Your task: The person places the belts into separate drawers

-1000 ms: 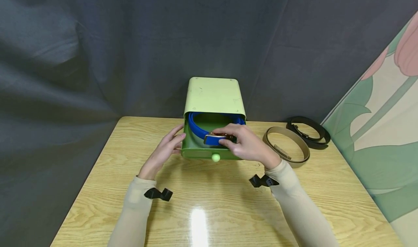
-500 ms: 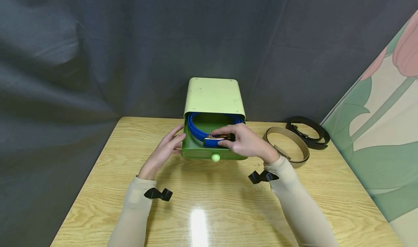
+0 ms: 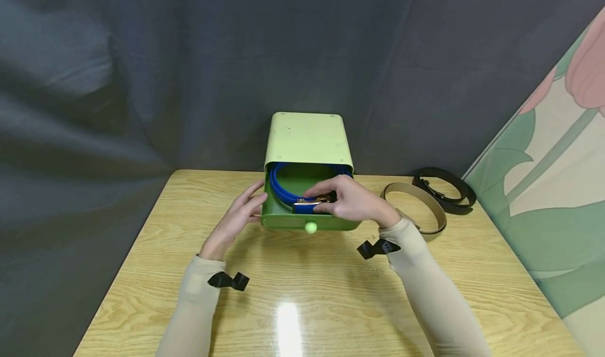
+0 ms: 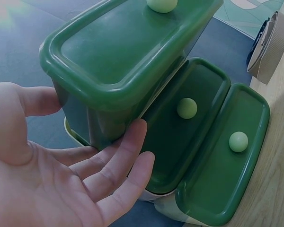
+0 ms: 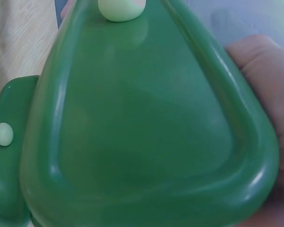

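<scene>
A coiled blue belt (image 3: 282, 191) with a gold-toned buckle lies within the pulled-out top green drawer (image 3: 283, 221) of a small cabinet (image 3: 309, 136). My right hand (image 3: 356, 202) pinches the belt at its buckle, thumb in front and fingers behind, low inside the drawer near its front. In the right wrist view, the drawer front (image 5: 146, 109) covers the belt and most of that hand. My left hand (image 3: 235, 218) rests against the drawer's left side. The left wrist view shows its relaxed fingers (image 4: 116, 165) spread along the drawer's lower edge and the thumb on the side wall.
Two lower drawers (image 4: 213, 161) of the cabinet are closed, each with a pale round knob. A tan belt (image 3: 437, 210) and a black belt (image 3: 465, 194) lie coiled on the wooden table (image 3: 321, 278) to the right. Dark cloth (image 3: 236, 73) hangs behind.
My right hand has moved slightly left and away from me, lowering the belt's buckle end behind the drawer front. My left hand stays in place at the drawer's side.
</scene>
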A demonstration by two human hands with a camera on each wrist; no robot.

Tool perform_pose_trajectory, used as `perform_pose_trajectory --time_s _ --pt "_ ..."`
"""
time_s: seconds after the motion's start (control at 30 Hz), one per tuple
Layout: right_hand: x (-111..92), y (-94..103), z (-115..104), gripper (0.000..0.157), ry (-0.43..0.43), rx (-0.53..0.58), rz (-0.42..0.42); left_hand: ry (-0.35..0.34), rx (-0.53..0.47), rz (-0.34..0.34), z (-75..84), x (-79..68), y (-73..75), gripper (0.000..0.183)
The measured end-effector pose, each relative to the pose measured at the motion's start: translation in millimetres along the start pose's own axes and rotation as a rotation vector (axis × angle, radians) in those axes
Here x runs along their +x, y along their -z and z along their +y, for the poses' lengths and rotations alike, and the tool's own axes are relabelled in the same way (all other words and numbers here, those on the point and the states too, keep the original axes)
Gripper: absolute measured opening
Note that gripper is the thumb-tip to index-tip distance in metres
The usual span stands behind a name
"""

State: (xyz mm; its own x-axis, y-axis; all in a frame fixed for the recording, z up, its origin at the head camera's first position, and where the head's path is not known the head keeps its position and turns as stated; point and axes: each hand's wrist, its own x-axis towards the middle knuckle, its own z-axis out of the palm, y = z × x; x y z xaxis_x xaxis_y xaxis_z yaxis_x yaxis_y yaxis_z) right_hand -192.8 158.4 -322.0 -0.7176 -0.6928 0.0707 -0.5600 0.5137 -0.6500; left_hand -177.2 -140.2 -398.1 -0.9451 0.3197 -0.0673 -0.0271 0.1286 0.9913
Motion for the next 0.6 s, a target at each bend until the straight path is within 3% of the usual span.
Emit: perform_pose_trajectory --time_s 0.4,0.6 --pt "7.2 0.6 4.7 0.032 -0.039 0.038 -0.042 0.003 -0.017 -0.009 0.4 -0.3 1.3 0.068" --pt "8.5 0.9 6.2 0.032 -0.011 0.023 -0.056 0.007 -0.013 -0.015 0.1 0.0 1.2 0.068"
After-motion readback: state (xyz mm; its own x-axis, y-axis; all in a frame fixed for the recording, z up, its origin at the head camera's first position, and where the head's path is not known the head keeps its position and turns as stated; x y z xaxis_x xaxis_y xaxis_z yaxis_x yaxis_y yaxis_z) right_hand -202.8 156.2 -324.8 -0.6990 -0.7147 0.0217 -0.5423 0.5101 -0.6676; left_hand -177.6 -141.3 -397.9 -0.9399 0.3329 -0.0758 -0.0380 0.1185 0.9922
